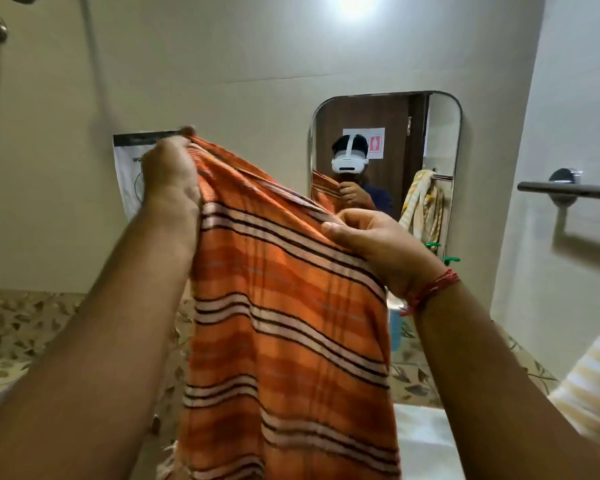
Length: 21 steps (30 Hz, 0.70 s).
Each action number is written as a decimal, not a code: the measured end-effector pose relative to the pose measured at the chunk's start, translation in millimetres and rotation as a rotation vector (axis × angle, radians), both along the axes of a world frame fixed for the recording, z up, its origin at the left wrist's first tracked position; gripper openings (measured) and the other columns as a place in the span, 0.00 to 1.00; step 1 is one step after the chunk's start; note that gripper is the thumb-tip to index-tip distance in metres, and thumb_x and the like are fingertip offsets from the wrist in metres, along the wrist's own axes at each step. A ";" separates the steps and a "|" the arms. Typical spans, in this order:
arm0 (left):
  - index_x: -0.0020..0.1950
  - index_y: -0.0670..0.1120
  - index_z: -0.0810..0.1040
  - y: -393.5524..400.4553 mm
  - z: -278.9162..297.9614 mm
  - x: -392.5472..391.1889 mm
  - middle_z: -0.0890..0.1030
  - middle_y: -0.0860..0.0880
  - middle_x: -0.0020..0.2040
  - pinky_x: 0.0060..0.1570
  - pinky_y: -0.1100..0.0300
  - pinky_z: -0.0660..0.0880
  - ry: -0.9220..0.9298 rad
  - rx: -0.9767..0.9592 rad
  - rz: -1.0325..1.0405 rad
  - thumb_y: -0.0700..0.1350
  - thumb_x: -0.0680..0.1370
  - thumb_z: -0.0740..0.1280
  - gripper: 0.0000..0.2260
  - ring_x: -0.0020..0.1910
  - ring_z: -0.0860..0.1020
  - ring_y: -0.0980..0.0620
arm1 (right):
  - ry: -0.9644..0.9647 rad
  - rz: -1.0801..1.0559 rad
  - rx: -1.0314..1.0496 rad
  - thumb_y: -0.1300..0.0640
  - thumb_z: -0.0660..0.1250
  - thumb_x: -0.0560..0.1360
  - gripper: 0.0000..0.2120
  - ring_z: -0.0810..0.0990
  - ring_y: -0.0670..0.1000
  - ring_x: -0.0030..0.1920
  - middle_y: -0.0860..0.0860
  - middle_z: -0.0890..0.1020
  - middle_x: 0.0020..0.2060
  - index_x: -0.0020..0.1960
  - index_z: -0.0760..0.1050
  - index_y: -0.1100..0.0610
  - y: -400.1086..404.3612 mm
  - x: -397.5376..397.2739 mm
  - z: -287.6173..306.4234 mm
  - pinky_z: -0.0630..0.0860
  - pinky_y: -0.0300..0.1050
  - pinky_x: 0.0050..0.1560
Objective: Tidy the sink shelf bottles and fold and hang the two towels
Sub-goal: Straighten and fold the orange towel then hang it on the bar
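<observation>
An orange towel (284, 323) with white and dark stripes hangs in front of me, held up by its top edge. My left hand (170, 178) grips the upper left corner, raised high. My right hand (378, 244) pinches the top edge lower down on the right, a red thread around its wrist. A yellow and white striped towel (593, 386) shows at the right edge, over my shoulder or arm. The towel bar (568, 190) on the right wall is bare. The sink shelf and most bottles are hidden behind the orange towel; a blue bottle (395, 327) peeks out beside it.
A mirror (430, 133) on the wall ahead reflects a person, a door and a hanging yellow towel. A paper notice (129, 174) is stuck on the wall at left. A shower hose (94, 64) runs down the upper left. The white sink (426, 441) lies below.
</observation>
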<state>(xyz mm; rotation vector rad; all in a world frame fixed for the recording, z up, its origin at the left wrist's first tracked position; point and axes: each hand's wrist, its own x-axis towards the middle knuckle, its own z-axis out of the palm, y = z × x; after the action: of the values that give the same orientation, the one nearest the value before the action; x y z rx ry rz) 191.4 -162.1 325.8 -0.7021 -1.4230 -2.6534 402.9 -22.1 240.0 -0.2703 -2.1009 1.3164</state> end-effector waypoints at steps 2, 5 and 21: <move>0.49 0.39 0.85 -8.1 6.2 -29.9 0.85 0.42 0.48 0.49 0.55 0.83 -0.070 0.064 0.089 0.37 0.68 0.66 0.13 0.47 0.85 0.44 | 0.009 -0.169 0.135 0.51 0.70 0.77 0.08 0.80 0.52 0.40 0.53 0.81 0.38 0.43 0.78 0.54 13.9 9.0 -5.5 0.77 0.50 0.44; 0.61 0.36 0.80 -5.1 -10.0 -9.9 0.82 0.44 0.49 0.35 0.73 0.73 0.195 -0.238 0.141 0.39 0.78 0.64 0.14 0.38 0.77 0.53 | 0.084 -0.243 0.239 0.51 0.67 0.79 0.07 0.83 0.52 0.47 0.51 0.83 0.44 0.50 0.80 0.54 13.1 4.1 -1.0 0.80 0.51 0.53; 0.46 0.44 0.81 35.9 -64.8 22.8 0.80 0.48 0.37 0.38 0.55 0.72 0.809 -0.584 -0.009 0.49 0.78 0.64 0.10 0.36 0.75 0.52 | 0.071 -0.227 0.263 0.54 0.74 0.73 0.12 0.83 0.58 0.43 0.57 0.83 0.43 0.49 0.76 0.60 6.0 -6.0 4.2 0.81 0.56 0.47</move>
<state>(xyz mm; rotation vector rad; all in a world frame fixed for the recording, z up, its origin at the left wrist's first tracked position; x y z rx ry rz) 214.2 -126.2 261.0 -1.5689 -1.8378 -1.5566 396.9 -16.1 244.1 -0.3322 -2.0857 0.8948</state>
